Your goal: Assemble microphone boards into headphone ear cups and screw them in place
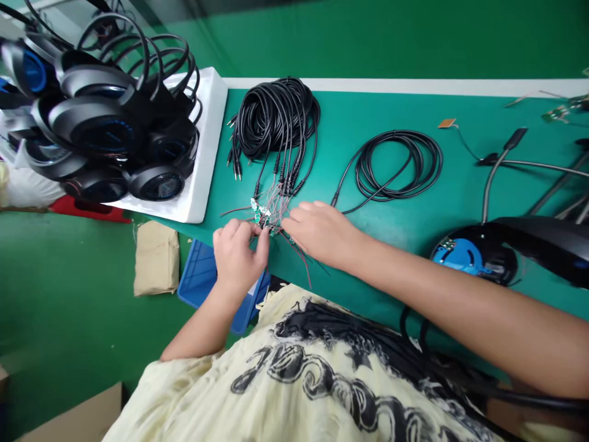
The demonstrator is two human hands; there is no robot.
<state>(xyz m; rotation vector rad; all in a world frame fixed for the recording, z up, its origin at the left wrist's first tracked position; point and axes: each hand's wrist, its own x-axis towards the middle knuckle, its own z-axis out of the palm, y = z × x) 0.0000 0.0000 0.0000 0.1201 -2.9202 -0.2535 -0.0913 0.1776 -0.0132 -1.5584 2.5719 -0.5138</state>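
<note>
The cables (276,116) lie on the surface (377,110), wires (278,201) and boards (261,210) nearest, probably for easy reach, left hand (237,255) pinched on boards, right hand (319,233) at wires, its grip unclear.

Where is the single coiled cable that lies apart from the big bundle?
In the head view, the coiled cable lies on the green table, right of the cable bundle, beyond the right hand.
</note>
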